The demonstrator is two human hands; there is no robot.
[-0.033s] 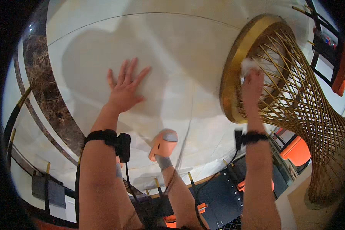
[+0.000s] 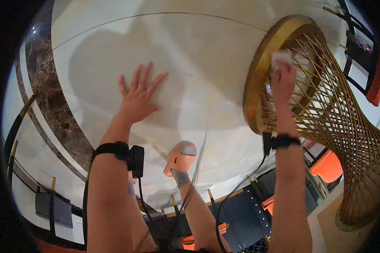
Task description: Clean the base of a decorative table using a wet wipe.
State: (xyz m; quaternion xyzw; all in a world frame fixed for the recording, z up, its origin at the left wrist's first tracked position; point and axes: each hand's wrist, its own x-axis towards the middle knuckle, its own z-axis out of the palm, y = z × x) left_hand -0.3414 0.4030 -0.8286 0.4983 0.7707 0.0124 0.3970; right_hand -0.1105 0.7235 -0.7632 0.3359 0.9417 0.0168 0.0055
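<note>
My left hand lies flat on the pale marble floor, fingers spread, holding nothing. On the right, my right hand is closed on a crumpled white cloth, partly hidden by the fingers and slightly blurred. Hand and cloth are over the inner side of a round gold base ring, beside thin gold rods that rise from it in a twisted lattice. Whether the cloth presses on the ring or on the rods, I cannot tell. A black strap with a small device sits on each wrist.
My foot in an orange slipper rests between my arms. A dark marble strip crosses the floor at left. Black chair legs with gold tips stand at the left; orange chairs are at the right. Dark cables hang below my wrists.
My right hand has moved with the white cloth a little farther away and to the right along the inside of the gold ring. My left hand has stayed in place.
</note>
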